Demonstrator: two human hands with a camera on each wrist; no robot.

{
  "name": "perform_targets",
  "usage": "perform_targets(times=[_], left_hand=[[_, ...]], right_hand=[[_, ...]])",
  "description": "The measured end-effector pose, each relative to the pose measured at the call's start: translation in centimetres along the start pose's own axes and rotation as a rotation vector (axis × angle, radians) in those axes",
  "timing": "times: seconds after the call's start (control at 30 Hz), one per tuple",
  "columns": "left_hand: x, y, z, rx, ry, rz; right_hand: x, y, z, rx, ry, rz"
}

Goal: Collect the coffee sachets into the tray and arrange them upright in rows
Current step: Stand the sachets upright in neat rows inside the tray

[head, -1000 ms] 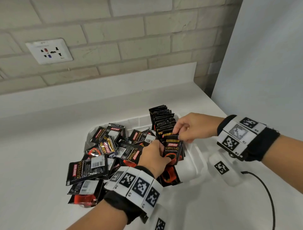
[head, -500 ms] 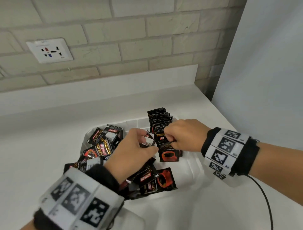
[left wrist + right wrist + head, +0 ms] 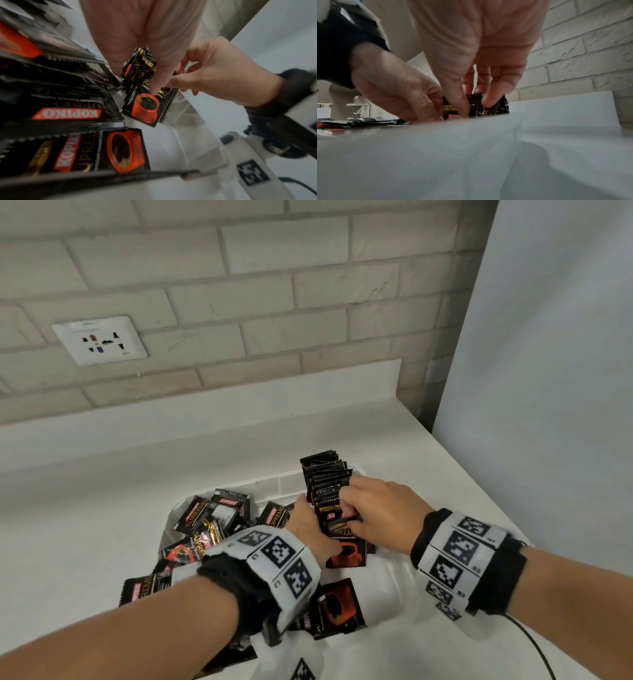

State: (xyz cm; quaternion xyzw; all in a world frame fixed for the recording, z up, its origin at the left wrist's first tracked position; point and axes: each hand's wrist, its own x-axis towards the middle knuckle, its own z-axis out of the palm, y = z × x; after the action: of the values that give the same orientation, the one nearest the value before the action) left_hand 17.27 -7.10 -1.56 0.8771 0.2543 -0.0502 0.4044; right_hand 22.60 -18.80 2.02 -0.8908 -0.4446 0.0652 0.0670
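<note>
Both hands meet at the front sachet (image 3: 346, 542) of the upright row (image 3: 325, 477) in the white tray (image 3: 394, 587). From the head camera, the right hand (image 3: 376, 511) curls its fingers over the top edge of that sachet, and the left hand (image 3: 308, 529) lies against its left side, thumb over the printed red cup. The row of Kopiko coffee sachets stands along the tray's far right part, running away toward the brick wall (image 3: 239, 302). A loose heap of sachets (image 3: 209, 529) fills the tray's left half and spills over its near-left rim onto the white counter (image 3: 85, 525). A wall socket (image 3: 99, 340) sits far left.

Only the left wrist camera shows the contact closely: the left thumb (image 3: 159, 75) presses the sachet's face just above the cup, while the right hand (image 3: 214, 70) pinches the same packet from its far side. More flat sachets (image 3: 68, 113) lie on the left.

Low behind the tray wall (image 3: 471, 155), the right wrist camera shows the right fingers (image 3: 494, 94) and thumb closed on the sachets' serrated top edges, and a tap (image 3: 363, 108) in the distance, which the other views lack.
</note>
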Motion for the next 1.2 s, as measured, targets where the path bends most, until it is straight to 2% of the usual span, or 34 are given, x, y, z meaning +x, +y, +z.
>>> perform_targets(times=[0.17,0.27,0.37,0.5,0.63,0.73,0.87,1.03,1.2], left_hand=[[1.9,-0.5,1.5,-0.063,0.048,-0.046],[2.2,-0.8,1.9,-0.07,0.083,-0.019],[2.2,-1.2,2.0,-0.104,0.103,-0.002],[2.1,-1.3,1.7,-0.145,0.059,0.024],[2.3,-0.7,1.2,-0.201,0.017,0.025],[2.5,-0.4,0.9,-0.214,-0.006,0.004],[2.8,-0.6,0.4,-0.226,-0.067,-0.046],[3.2,-0.7,0.0,-0.35,-0.126,-0.049],[3.6,-0.7,0.2,-0.385,-0.145,-0.063]], right_hand=[[0.3,0.1,0.4,0.042,0.028,0.042],[0.3,0.5,0.5,0.173,0.026,0.069],[0.2,1.1,0.0,0.4,0.056,0.156],[0.5,1.6,-1.0,0.786,0.171,0.401],[1.3,0.4,-2.5,1.141,0.089,0.482],[1.9,-0.3,-3.4,1.248,-0.021,0.481],[3.0,-0.8,-3.1,1.419,-0.086,0.584],[3.8,-1.5,-2.3,1.59,-0.036,0.665],[3.9,-1.7,-1.8,1.572,0.03,0.696]])
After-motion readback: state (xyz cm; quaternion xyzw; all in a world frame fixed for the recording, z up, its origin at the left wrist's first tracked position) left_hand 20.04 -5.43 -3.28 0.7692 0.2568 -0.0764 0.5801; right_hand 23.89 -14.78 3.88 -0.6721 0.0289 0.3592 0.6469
